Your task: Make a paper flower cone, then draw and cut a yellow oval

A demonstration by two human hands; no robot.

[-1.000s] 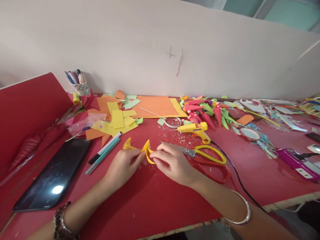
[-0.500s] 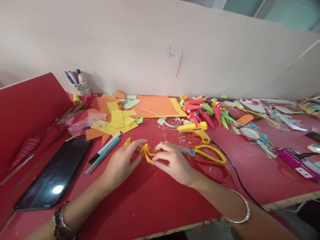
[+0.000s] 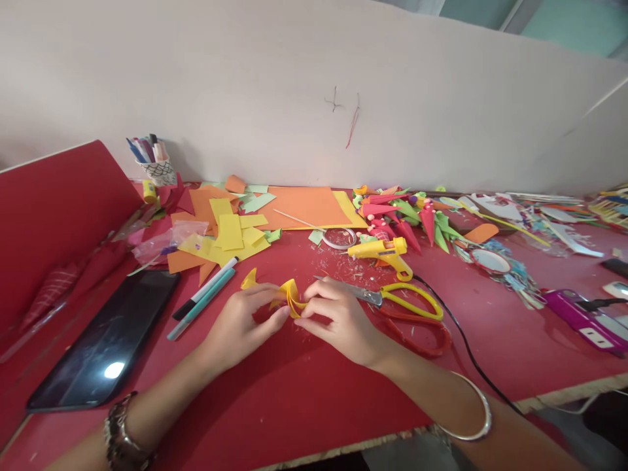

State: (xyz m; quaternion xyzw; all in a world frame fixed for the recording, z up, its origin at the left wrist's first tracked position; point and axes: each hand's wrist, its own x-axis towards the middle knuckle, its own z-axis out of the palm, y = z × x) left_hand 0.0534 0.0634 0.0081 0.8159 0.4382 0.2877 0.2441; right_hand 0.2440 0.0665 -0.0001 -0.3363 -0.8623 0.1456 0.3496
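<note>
Between my two hands is a thin yellow strip, apparently craft foam or paper, curled into loops. The fingers of my right hand pinch its looped right part. My left hand has its fingers behind the strip and its thumb at the loop's lower edge; the strip's left end curls up beyond the fingers. Just right of my right hand lie scissors with one yellow and one red handle, the blades partly hidden by that hand. A yellow hot glue gun rests behind them.
Left are two markers, a black phone and yellow foam pieces. At the back stand a pen cup, orange sheets and red and green cones. A black cord runs right, near a purple power strip.
My left thumb has moved right, onto the loop's lower edge, and my left fingers have shifted slightly. The yellow strip has turned, showing a wider loop. My right hand has barely moved.
</note>
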